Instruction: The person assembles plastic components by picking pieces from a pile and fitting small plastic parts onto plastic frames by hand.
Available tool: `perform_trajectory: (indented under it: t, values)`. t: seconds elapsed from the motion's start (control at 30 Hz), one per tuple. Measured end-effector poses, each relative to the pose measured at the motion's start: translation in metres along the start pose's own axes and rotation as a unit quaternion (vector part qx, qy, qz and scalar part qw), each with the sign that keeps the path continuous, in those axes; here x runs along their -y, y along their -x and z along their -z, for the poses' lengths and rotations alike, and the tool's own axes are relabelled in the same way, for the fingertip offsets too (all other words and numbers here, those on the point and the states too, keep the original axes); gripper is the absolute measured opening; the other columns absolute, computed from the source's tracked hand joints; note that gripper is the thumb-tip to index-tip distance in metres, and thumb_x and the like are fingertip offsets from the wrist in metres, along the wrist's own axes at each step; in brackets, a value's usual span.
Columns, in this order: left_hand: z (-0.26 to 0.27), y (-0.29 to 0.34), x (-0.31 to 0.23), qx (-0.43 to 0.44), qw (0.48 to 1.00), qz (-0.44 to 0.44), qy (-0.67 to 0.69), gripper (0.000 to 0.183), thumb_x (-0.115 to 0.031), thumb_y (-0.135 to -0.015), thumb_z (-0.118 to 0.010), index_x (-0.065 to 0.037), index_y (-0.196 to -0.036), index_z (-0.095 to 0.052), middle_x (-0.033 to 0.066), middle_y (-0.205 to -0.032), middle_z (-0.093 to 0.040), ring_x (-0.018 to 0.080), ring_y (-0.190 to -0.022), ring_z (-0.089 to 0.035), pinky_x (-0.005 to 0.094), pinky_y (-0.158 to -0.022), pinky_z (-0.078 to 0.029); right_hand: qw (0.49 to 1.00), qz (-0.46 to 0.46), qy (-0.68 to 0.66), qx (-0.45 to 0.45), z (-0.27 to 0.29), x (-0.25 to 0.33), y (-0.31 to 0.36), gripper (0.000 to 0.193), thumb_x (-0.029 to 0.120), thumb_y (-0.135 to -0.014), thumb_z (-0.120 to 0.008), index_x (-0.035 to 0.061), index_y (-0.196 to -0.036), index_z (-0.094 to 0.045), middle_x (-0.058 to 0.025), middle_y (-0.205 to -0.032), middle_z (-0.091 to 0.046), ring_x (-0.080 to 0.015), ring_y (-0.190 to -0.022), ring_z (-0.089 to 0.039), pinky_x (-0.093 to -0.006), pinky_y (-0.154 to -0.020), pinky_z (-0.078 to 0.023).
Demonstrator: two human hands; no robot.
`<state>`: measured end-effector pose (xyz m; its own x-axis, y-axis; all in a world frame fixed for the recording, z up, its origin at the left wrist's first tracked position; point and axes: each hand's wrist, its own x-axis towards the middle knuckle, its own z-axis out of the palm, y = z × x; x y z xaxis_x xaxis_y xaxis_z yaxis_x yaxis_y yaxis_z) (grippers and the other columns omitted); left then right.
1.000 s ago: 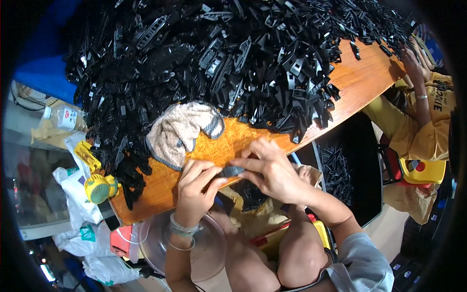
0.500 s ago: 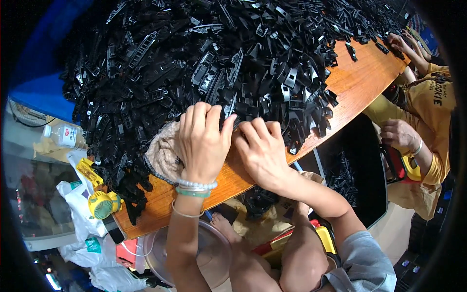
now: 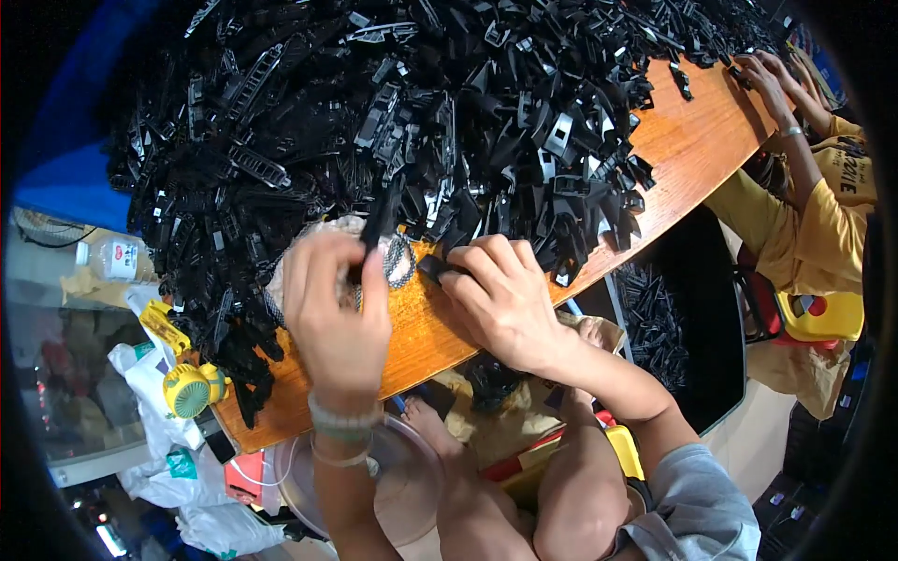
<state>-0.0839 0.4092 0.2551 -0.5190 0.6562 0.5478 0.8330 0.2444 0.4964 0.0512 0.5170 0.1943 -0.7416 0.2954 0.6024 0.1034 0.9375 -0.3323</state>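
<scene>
Long black plastic strip (image 3: 382, 217) upright beside heap.

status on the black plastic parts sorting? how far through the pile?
Done: a dark bin beside the table already holds black parts. In hand: left hand grips a long black piece, right hand touches another at the pile's edge. Left: the huge heap covers most of the wooden table.

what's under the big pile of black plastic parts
A wooden table shows bare along the near edge of the black parts. A cloth pokes out by the left hand. Whatever lies beneath the pile's middle is covered.
</scene>
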Motion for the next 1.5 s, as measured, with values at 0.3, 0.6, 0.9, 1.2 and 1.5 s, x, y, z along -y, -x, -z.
perform_trajectory:
  t: [0.3,0.6,0.9,1.2,1.5]
  values:
    - [0.024,0.098,0.013,0.072,0.982,-0.079,-0.156,0.020,-0.001,-0.081,-0.068,-0.006,-0.100,-0.064,0.0103,-0.099,-0.058,0.0293,-0.092,-0.056,0.0442,-0.078,-0.044,1.000,-0.025,0.007,-0.010,-0.002,0.021,-0.009,0.024,0.013,-0.070,-0.077,0.0075,-0.090,-0.065,-0.0084,-0.113,-0.060,-0.0278,-0.104,-0.055,-0.0409,-0.084,-0.038]
    - [0.028,0.112,0.012,0.049,0.983,-0.140,-0.105,0.027,-0.005,-0.081,-0.071,-0.002,-0.107,-0.064,0.0101,-0.097,-0.061,0.0273,-0.086,-0.059,0.0409,-0.074,-0.046,0.975,-0.066,-0.210,-0.037,0.004,0.035,-0.011,0.032,-0.002,-0.076,-0.070,0.0007,-0.105,-0.059,-0.0134,-0.107,-0.058,-0.0281,-0.086,-0.062,-0.0351,-0.070,-0.051]
    - [0.043,0.106,0.010,0.067,0.980,0.189,0.005,0.032,-0.001,-0.083,-0.068,-0.003,-0.113,-0.057,0.0124,-0.092,-0.059,0.0327,-0.080,-0.056,0.0409,-0.072,-0.046,0.974,-0.056,-0.211,0.059,0.014,0.040,0.013,0.034,-0.001,-0.075,-0.073,0.0011,-0.108,-0.064,-0.0130,-0.104,-0.057,-0.0269,-0.086,-0.057,-0.0358,-0.075,-0.047]
    - [0.049,0.079,0.022,0.208,0.978,0.035,-0.007,0.029,-0.002,-0.078,-0.068,-0.004,-0.106,-0.066,0.0127,-0.100,-0.058,0.0310,-0.090,-0.055,0.0395,-0.081,-0.045,0.977,-0.091,-0.192,0.029,0.020,0.040,0.019,0.033,0.001,-0.072,-0.072,0.0013,-0.104,-0.064,-0.0104,-0.095,-0.058,-0.0289,-0.087,-0.055,-0.0389,-0.075,-0.044]
    - [0.052,0.082,0.030,0.178,0.983,0.042,0.029,0.020,-0.003,-0.074,-0.072,-0.001,-0.094,-0.069,0.0089,-0.088,-0.058,0.0278,-0.086,-0.054,0.0374,-0.076,-0.046,0.943,-0.120,-0.269,0.155,0.023,0.032,0.008,0.031,0.003,-0.077,-0.074,-0.0002,-0.107,-0.070,-0.0129,-0.092,-0.062,-0.0284,-0.087,-0.058,-0.0368,-0.078,-0.047]
